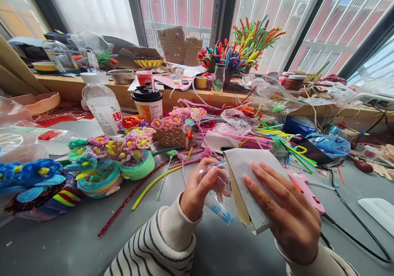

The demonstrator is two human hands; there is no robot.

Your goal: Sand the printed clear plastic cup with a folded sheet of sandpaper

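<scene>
My left hand [197, 192] has its fingers curled round a clear plastic container [219, 208] with blue print and a barcode, perhaps a cut bottle or a packet. In my right hand [286, 210] is a cardboard piece [246, 157] faced with grey-white crinkled paper, its tan inner side turned toward the left hand. The right fingers lie flat along its outer face; the thumb is hidden. Container and cardboard meet or overlap between the hands. Just beyond the right hand lies a pink glue gun [310, 194] with a black cord.
Pots of pipe-cleaner flowers [98, 173] line the left side. A water bottle [103, 103] and a lidded paper cup [147, 103] stand behind. Loose pipe cleaners [160, 181] and a pile of coloured stems [277, 134] spread across the table. A white device [380, 212] sits far right.
</scene>
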